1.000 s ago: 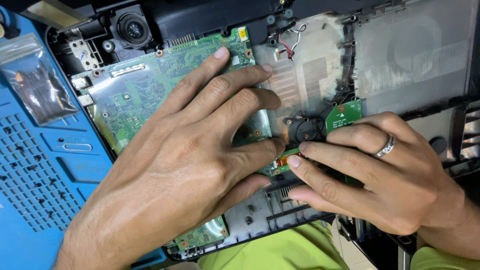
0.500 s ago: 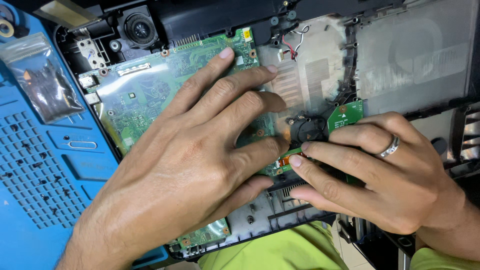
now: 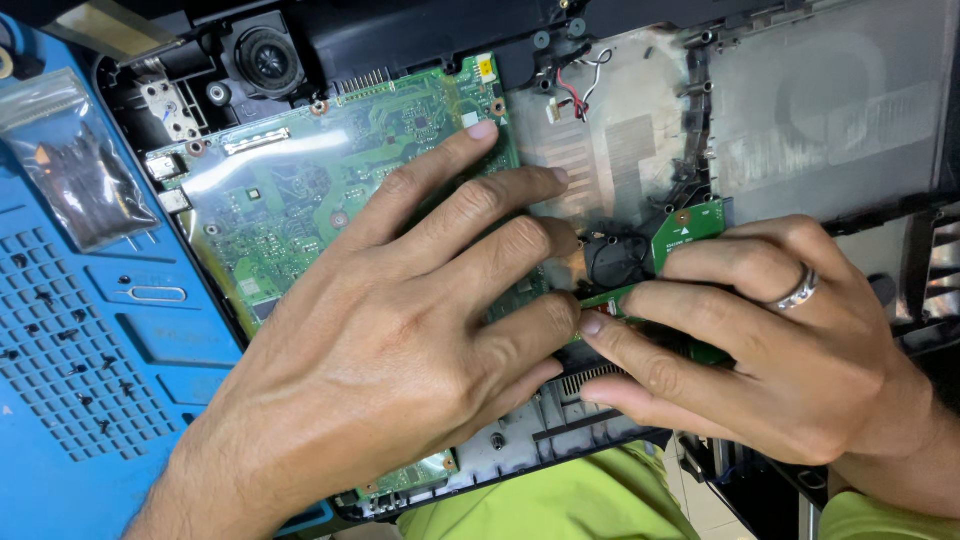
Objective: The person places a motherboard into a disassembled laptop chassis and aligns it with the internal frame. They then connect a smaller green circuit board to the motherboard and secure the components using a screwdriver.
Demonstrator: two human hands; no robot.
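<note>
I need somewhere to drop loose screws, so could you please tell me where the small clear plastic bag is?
In the head view, the small clear plastic bag lies at upper left on the blue work mat, just left of the green circuit board.

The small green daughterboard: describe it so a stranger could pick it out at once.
Start at the large green motherboard in the opened black laptop shell. Go right, past the bare grey metal area, to the right hand. The small green daughterboard lies just above its fingers, a little separate rectangle.
</note>
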